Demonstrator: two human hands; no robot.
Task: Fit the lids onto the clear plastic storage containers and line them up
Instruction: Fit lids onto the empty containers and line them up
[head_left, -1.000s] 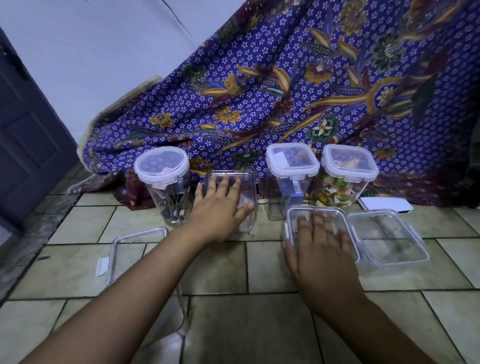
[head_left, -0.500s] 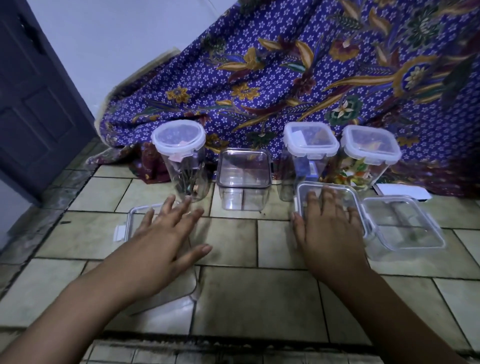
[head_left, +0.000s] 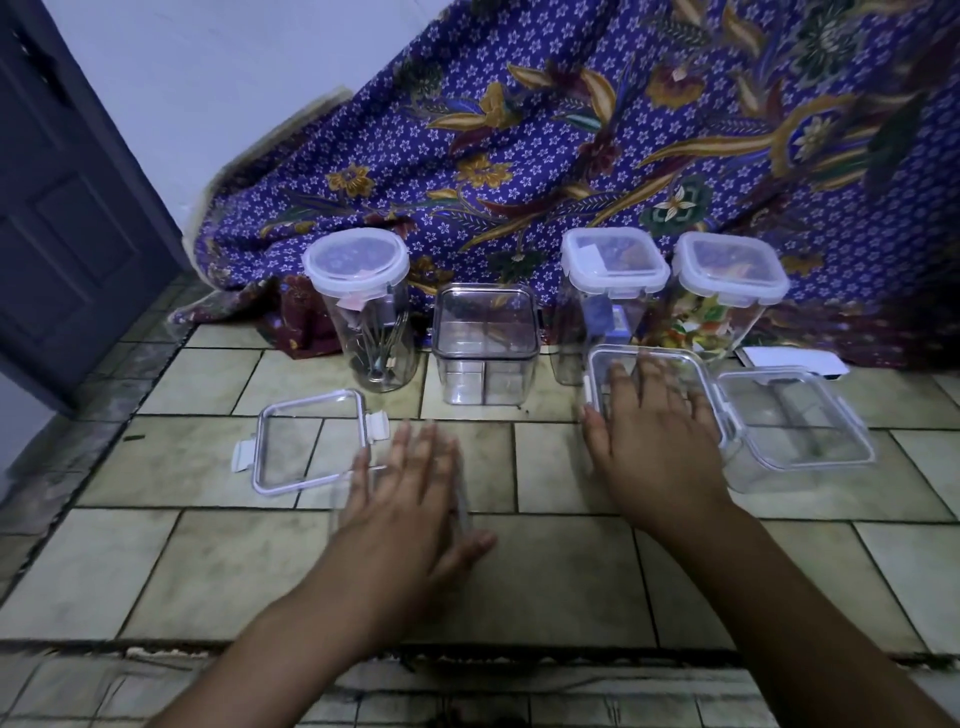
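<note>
Against the cloth stand a round-lidded jar (head_left: 356, 306), an open square container (head_left: 485, 343) with no lid, and two lidded square containers (head_left: 613, 291) (head_left: 727, 291). A loose clear lid (head_left: 306, 441) with white clips lies on the tiles at the left. My left hand (head_left: 410, 514) is spread, fingers straight, over a blurred clear container (head_left: 340, 499) that it mostly hides. My right hand (head_left: 654, 447) lies flat on another clear lid (head_left: 675, 358). To its right sits a shallow open container (head_left: 795, 431).
A purple flowered cloth (head_left: 571, 156) drapes behind the row. A dark door (head_left: 62, 234) stands at the left. A white flat object (head_left: 795, 361) lies at the cloth's foot on the right. The tiled floor drops at a dark step edge (head_left: 467, 649) near me.
My left hand has drawn back from the open square container toward me and now hovers over the near clear container. My right hand has stayed on its lid. The view has tilted down.
</note>
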